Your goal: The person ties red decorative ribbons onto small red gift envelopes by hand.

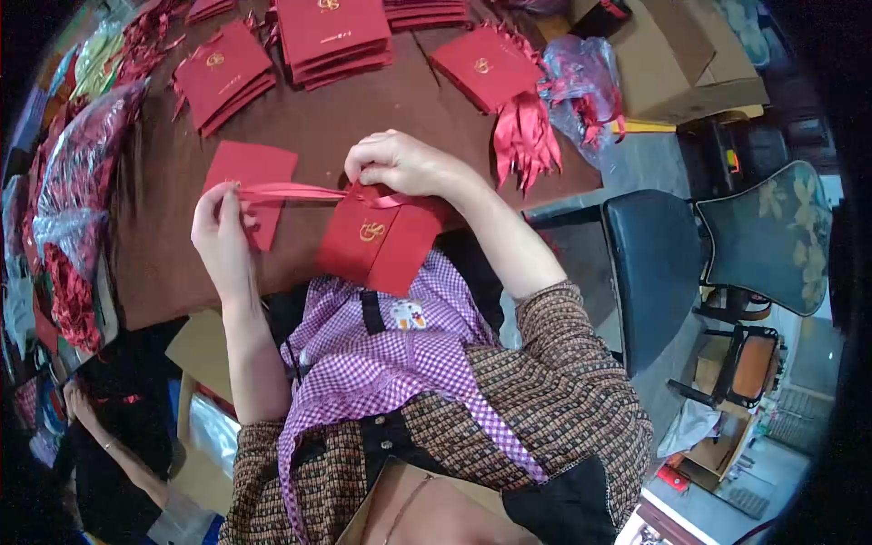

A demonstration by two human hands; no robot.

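A red paper gift bag (400, 250) with a gold emblem stands tilted at the table's near edge, just above my lap. My right hand (395, 165) is closed at its top edge, pinching the red satin ribbon (295, 190) where it meets the bag. The ribbon runs taut to the left, its far end pinched between the fingertips of my left hand (221, 227). Under the ribbon, partly covered by my left hand, a plain red piece (259, 163) lies flat on the brown tablecloth (354, 113).
Stacks of red bags (334, 41) line the far side, with a smaller pile (227, 73) and another (486, 65) beside ribbons (527, 136). Plastic-wrapped bundles (77, 182) edge the left. A cardboard box (677, 64) and chair (649, 282) are right; another person's arm (118, 445) shows lower left.
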